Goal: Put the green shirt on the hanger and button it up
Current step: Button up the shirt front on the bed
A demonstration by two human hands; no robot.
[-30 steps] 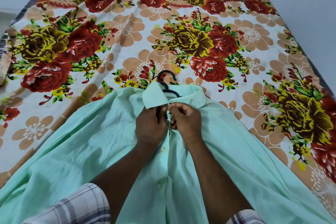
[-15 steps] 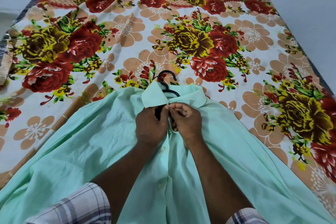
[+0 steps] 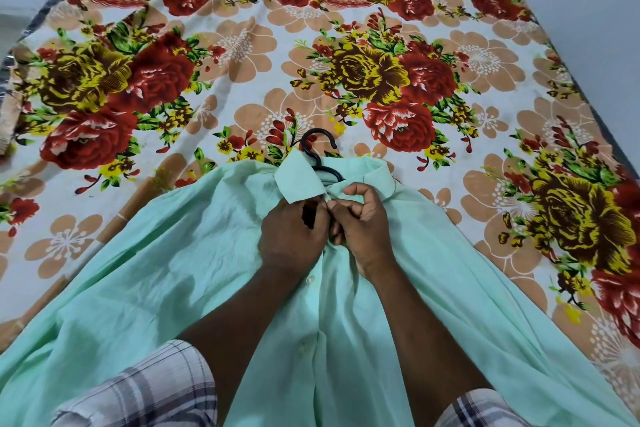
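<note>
1. Down at the near edge, a plaid sleeve (image 3: 149, 388).
2. The green shirt (image 3: 173, 270) lies front-up across the near half of the floral bedsheet (image 3: 242, 45).
3. Left hand (image 3: 291, 239) and right hand (image 3: 360, 229) meet just below the collar (image 3: 301, 180), both pinching the shirt's front edges.
4. The black hanger (image 3: 318, 149) hook pokes out beyond the collar.

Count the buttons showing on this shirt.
2: one button below the left hand, another farther down the shirt. Others may hide under that hand or the right hand.
</note>
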